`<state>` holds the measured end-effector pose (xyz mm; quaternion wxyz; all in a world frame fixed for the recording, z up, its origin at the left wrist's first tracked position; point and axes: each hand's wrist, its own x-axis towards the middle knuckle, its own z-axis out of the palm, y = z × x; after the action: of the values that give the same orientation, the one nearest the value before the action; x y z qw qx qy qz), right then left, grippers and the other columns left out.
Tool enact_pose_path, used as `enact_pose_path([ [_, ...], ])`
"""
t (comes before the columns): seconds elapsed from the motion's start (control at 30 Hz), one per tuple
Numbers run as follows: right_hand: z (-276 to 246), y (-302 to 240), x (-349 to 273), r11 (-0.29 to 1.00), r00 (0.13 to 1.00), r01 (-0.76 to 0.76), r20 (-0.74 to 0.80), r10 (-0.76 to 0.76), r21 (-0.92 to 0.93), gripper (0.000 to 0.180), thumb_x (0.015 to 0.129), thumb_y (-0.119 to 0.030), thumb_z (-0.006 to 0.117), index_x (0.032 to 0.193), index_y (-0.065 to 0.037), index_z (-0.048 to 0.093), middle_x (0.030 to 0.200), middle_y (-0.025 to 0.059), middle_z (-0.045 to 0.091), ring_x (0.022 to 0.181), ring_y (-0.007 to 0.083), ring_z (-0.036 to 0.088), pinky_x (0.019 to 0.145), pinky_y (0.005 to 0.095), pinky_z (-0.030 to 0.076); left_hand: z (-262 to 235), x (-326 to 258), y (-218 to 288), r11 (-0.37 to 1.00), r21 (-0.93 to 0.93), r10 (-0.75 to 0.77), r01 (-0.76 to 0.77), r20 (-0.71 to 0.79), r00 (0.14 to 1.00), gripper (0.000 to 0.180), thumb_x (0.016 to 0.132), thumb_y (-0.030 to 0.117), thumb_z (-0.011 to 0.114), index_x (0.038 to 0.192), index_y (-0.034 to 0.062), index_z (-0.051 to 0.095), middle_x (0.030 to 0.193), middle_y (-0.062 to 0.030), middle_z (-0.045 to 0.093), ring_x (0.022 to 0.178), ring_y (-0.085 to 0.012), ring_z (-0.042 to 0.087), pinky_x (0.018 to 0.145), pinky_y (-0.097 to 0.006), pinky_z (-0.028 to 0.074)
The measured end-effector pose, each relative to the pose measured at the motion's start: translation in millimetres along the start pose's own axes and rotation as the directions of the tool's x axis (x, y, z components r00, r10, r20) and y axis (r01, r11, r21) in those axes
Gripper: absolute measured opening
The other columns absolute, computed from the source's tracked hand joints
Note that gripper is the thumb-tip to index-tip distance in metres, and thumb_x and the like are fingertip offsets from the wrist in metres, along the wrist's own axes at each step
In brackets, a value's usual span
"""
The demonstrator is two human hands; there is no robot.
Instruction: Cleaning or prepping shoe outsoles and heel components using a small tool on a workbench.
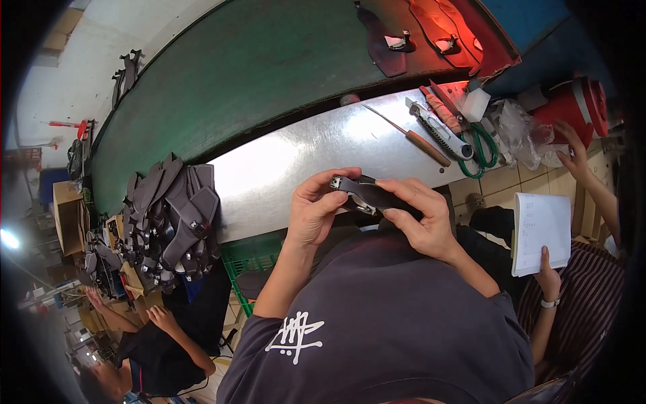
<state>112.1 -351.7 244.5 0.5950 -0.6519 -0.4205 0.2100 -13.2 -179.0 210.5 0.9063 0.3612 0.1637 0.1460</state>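
Observation:
My left hand (313,210) and my right hand (425,219) are both closed on a dark strap (378,194) with a shiny metal buckle or clip. They hold it in front of my body, just off the near edge of the steel work surface (262,158). The left fingers pinch the strap's narrow end, where a small metal fitting shows. Round its wider end wrap the fingers and thumb of the right hand. Part of the strap is hidden behind the fingers. A heap of similar dark grey straps with metal fittings (178,215) lies to the left.
Beyond the steel surface runs a green belt (222,74), with flat dark pieces (385,47) at its far right. An awl (427,147), a utility knife (436,126) and green-handled scissors (494,145) lie right. One person at right holds a notepad (542,229); another works at lower left.

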Motion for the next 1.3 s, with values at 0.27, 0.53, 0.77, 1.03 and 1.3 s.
enact_pose_path([
  [0.27,-2.5,-0.9,0.0,0.999,0.999,-0.031,0.036,0.031,-0.013,0.040,0.077,0.004,0.062,0.117,0.000,0.062,0.093,0.0120,0.064,0.081,0.0205,0.061,0.075,0.0291,0.047,0.4,-0.6,1.1,0.997,0.074,0.034,-0.034,0.002,0.999,0.035,0.079,-0.004,0.065,0.113,-0.0031,0.063,0.117,-0.0179,0.063,0.106,-0.0231,0.062,0.093,-0.036,0.051],
  [0.53,-2.9,-4.9,4.1,0.994,0.999,0.038,0.027,-0.035,-0.100,0.039,0.076,0.001,0.065,0.115,-0.003,0.065,0.086,0.0115,0.063,0.075,0.0227,0.060,0.070,0.0305,0.048,-3.1,-3.2,2.6,0.955,0.264,0.130,-0.138,0.047,0.990,0.038,0.074,-0.007,0.066,0.113,-0.0045,0.064,0.117,-0.0195,0.063,0.108,-0.0246,0.061,0.093,-0.034,0.049],
  [0.77,-5.7,-12.5,8.6,0.962,0.991,0.124,0.071,-0.110,-0.244,0.035,0.075,-0.006,0.068,0.111,-0.006,0.066,0.080,0.0081,0.059,0.072,0.0243,0.059,0.065,0.0328,0.047,-5.1,-3.4,4.8,0.867,0.415,0.218,-0.276,0.182,0.959,0.040,0.072,-0.011,0.064,0.111,-0.0015,0.067,0.119,-0.0224,0.062,0.114,-0.0292,0.059,0.095,-0.035,0.047],
  [1.03,-7.0,-13.2,7.5,0.924,0.979,0.206,0.075,-0.191,-0.323,0.037,0.072,-0.003,0.069,0.109,-0.005,0.067,0.082,0.0100,0.061,0.072,0.0256,0.059,0.065,0.0339,0.047,-8.4,-3.5,5.9,0.856,0.436,0.191,-0.278,0.233,0.953,0.042,0.073,-0.013,0.060,0.112,-0.0003,0.067,0.121,-0.0238,0.061,0.113,-0.0285,0.060,0.092,-0.032,0.048],
  [1.3,-6.4,-14.4,6.0,0.873,0.973,0.232,0.116,-0.201,-0.430,0.036,0.073,-0.006,0.070,0.108,-0.003,0.066,0.082,0.0079,0.062,0.072,0.0252,0.060,0.066,0.0334,0.048,-4.0,-5.4,8.1,0.835,0.498,0.115,-0.233,0.255,0.960,0.042,0.071,-0.013,0.057,0.111,-0.0015,0.067,0.120,-0.0238,0.061,0.112,-0.0261,0.060,0.090,-0.030,0.049],
])
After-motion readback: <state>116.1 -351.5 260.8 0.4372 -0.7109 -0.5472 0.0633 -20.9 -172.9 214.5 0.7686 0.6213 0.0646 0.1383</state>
